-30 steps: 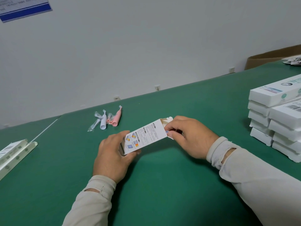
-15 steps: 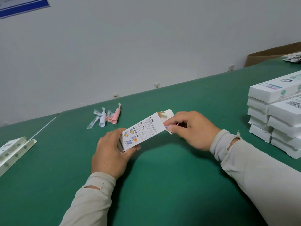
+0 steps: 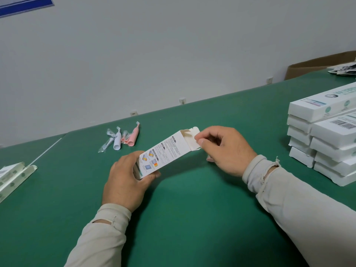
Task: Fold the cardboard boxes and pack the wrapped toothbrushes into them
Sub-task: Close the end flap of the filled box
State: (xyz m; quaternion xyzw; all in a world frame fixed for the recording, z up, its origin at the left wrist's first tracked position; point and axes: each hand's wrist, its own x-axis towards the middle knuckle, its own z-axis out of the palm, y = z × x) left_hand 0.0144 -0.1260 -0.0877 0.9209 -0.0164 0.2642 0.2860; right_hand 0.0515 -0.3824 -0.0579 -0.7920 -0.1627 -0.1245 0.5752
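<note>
— From the head view, what was he holding?

— A long white printed cardboard box (image 3: 163,151), raised just above the green table (image 3: 192,218). His left hand (image 3: 125,182) gripped its near end, thumb under one edge and fingers curled behind. His right hand (image 3: 225,149) pinched the open end flap (image 3: 192,140) between thumb and forefinger, with the other fingers curled loosely. The far end of the box stood open.

— Could you see anything inside it?

— I couldn't tell; the flap and his fingers covered the mouth.

— And the toothbrushes?

— A small cluster of clear-wrapped toothbrushes (image 3: 121,138), one white and one pink plainly showing, lay on the table beyond his left hand, well apart from the box.

— What else was around?

— To his right stood two stacks of closed white cardboard boxes (image 3: 323,143), one showing a barcode on top. At the left edge lay a few flat white unfolded cartons (image 3: 13,174). Far right, behind the table, sat a brown corrugated carton (image 3: 317,66), with some printed leaflets (image 3: 344,69) beside it. A blue-bordered sign (image 3: 23,4) hung on the white wall.
</note>
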